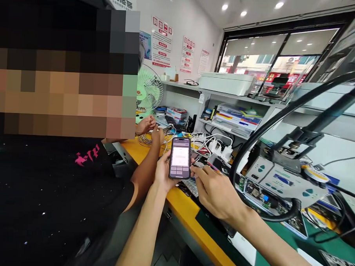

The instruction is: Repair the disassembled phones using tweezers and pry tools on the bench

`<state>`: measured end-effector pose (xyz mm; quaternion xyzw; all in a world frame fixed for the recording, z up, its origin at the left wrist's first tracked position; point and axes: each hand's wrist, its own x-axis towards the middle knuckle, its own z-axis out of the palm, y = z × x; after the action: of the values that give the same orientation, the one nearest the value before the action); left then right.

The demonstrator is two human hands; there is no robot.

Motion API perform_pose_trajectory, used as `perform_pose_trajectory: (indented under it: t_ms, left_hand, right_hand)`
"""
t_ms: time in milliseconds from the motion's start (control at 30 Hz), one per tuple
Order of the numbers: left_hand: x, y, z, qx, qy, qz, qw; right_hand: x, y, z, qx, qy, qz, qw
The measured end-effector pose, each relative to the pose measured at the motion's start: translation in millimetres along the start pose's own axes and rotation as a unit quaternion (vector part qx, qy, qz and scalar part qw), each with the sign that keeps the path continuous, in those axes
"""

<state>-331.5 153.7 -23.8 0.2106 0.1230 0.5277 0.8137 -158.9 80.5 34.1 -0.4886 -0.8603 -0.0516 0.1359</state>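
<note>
My left hand [163, 173] is closed around a smartphone [180, 158], held upright with its lit screen facing me. The screen shows a white panel with a row of buttons below; its text is too small to read. Close to the phone's right edge is my right hand [214, 189], its fingers curled and its fingertips beside the case. Whatever those fingers may hold is hidden. Behind the phone lie a tangle of white cables [205, 140] and white charger plugs [223, 150].
A co-worker in a black shirt [53, 206] sits close on the left, hands [148, 126] over the cables. On the right, a black flexible hose [244, 151] arches before a grey soldering station [281, 178]. A green mat [267, 239] covers the yellow-edged bench [188, 216]. A green fan [148, 88] stands behind.
</note>
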Motion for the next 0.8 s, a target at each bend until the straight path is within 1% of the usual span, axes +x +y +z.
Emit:
perform_pose_trajectory:
  t_ms: [200, 367, 567, 667, 800]
  left_hand:
    - [7.5, 11.1, -19.0, -0.012, -0.004, -0.005, 1.0]
    - [14.8, 15.3, -26.7, -0.019, 0.0, 0.013, 1.0]
    - [15.6, 16.4, -21.0, -0.028, 0.003, 0.049, 0.998]
    - [16.5, 15.1, -15.7, -0.035, 0.001, 0.068, 0.997]
    - [20.9, 14.7, -11.5, -0.044, -0.003, 0.097, 0.994]
  right_hand:
    - [15.5, -5.3, 5.9, 0.002, 0.001, 0.004, 1.0]
    - [25.8, -6.6, 10.0, 0.002, -0.001, 0.016, 1.0]
    - [49.3, 4.8, 8.8, 0.001, 0.02, 0.027, 0.999]
    - [57.6, 8.4, 9.4, 0.006, 0.02, 0.01, 1.0]
    - [60.5, 6.1, 16.4, 0.006, 0.018, -0.016, 1.0]
